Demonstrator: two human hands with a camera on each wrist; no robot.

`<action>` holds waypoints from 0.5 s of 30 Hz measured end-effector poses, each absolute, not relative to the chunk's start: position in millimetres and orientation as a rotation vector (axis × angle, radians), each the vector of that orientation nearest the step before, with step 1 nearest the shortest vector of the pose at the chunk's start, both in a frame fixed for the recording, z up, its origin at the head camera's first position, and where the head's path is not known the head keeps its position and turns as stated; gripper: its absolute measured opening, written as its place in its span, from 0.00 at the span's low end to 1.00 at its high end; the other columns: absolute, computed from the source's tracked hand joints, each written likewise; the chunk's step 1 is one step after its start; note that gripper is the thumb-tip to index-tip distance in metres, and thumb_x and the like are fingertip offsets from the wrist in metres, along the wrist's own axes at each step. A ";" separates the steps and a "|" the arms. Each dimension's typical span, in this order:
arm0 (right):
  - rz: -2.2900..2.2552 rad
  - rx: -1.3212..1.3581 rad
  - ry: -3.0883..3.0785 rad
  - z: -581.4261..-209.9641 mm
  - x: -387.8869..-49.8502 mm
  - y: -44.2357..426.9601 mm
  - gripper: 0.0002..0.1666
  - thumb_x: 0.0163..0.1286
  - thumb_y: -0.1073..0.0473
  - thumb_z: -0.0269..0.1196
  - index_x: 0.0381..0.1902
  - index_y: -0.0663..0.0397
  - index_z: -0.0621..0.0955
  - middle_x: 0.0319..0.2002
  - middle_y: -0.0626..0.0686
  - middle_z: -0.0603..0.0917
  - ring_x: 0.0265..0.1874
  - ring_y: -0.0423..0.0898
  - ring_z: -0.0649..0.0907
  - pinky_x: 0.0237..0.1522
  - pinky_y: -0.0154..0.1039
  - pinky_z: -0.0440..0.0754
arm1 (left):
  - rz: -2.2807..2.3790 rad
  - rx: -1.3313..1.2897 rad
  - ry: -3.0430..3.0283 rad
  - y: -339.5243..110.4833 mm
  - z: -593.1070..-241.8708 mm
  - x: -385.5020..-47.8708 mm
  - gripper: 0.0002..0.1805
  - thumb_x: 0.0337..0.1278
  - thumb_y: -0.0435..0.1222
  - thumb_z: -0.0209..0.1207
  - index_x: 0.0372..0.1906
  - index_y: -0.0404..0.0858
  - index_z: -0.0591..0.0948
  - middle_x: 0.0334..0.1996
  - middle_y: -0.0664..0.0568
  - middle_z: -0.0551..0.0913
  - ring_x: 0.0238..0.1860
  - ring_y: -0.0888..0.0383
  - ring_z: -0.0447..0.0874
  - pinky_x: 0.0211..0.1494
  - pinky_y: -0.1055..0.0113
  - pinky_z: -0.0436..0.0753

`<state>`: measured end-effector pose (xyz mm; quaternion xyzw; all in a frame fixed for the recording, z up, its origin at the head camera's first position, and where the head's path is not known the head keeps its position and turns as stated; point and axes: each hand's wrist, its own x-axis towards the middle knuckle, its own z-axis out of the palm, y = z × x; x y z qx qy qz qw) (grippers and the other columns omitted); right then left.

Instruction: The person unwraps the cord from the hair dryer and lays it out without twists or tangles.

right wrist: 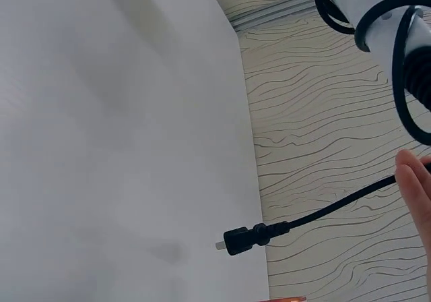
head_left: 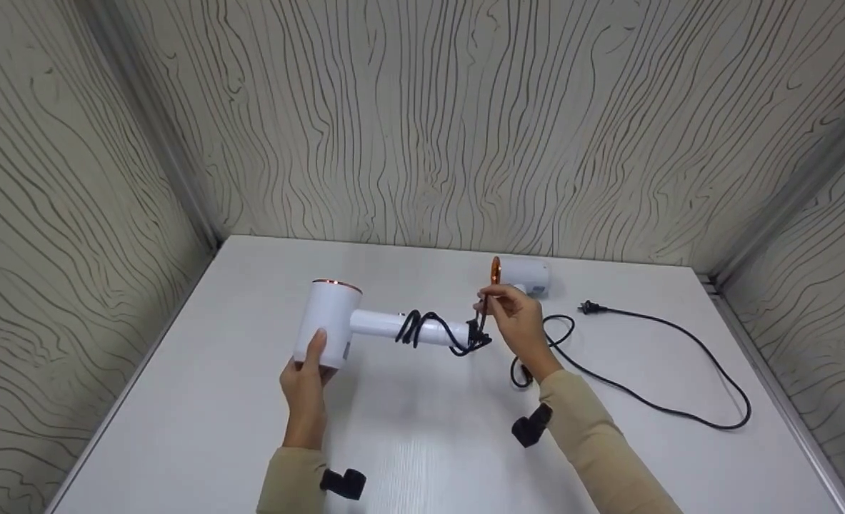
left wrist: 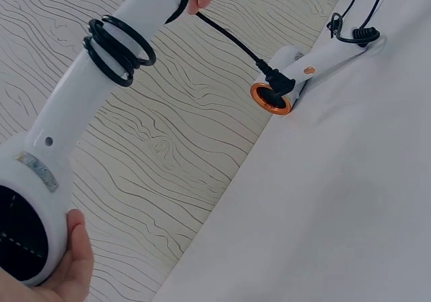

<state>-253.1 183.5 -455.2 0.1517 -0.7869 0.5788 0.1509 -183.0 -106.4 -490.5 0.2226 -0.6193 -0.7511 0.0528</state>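
Hair dryer (head_left: 330,318), gripped by left hand (head_left: 305,389), hovers well inside the counter's left edge (head_left: 136,385); right hand (head_left: 522,321) pinches its cord (right wrist: 343,203).

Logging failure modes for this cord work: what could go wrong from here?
1. The coils sit loosely on the handle; they could slip or unwind.
2. The left grip holds the dryer only at its barrel, so a tug on the cord might twist it.
3. The right grip pinches the cord, leaving the plug free; it could swing into the other dryer.
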 end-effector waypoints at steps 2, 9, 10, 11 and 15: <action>1.665 0.426 -2.265 -457.0 -252.1 184.7 0.09 0.69 0.73 0.54 0.44 0.71 0.79 0.43 0.68 0.83 0.37 0.32 0.86 0.44 0.23 0.84 | -2.297 0.683 -1.853 -106.0 -490.5 -182.7 0.44 0.59 0.63 0.52 0.70 0.37 0.61 0.64 0.41 0.69 0.64 0.46 0.72 0.71 0.51 0.72; 1.561 0.425 -2.274 -468.6 -250.5 187.3 0.08 0.68 0.73 0.56 0.42 0.67 0.79 0.40 0.63 0.84 0.41 0.47 0.88 0.46 0.21 0.82 | -2.301 0.694 -1.801 -106.2 -489.0 -182.9 0.45 0.60 0.64 0.50 0.71 0.37 0.59 0.65 0.40 0.66 0.65 0.46 0.70 0.72 0.50 0.71; 1.545 0.423 -2.272 -471.1 -250.2 187.6 0.07 0.67 0.73 0.56 0.42 0.67 0.80 0.40 0.63 0.84 0.40 0.45 0.88 0.45 0.21 0.82 | -2.307 0.696 -1.788 -106.4 -488.9 -183.0 0.45 0.60 0.64 0.49 0.71 0.37 0.58 0.65 0.40 0.66 0.65 0.47 0.69 0.73 0.51 0.70; 1.533 0.422 -2.268 -473.9 -250.0 187.6 0.07 0.66 0.74 0.57 0.41 0.67 0.80 0.39 0.63 0.84 0.40 0.42 0.87 0.44 0.21 0.82 | -2.316 0.697 -1.776 -106.6 -488.8 -183.0 0.45 0.60 0.64 0.49 0.71 0.37 0.58 0.65 0.41 0.66 0.65 0.47 0.69 0.73 0.51 0.70; 1.502 0.414 -2.274 -487.5 -247.6 187.5 0.05 0.64 0.74 0.60 0.38 0.67 0.80 0.40 0.62 0.85 0.39 0.38 0.86 0.44 0.25 0.84 | -2.340 0.690 -1.737 -106.8 -487.9 -183.1 0.45 0.61 0.65 0.48 0.72 0.38 0.57 0.66 0.42 0.65 0.64 0.49 0.69 0.73 0.53 0.70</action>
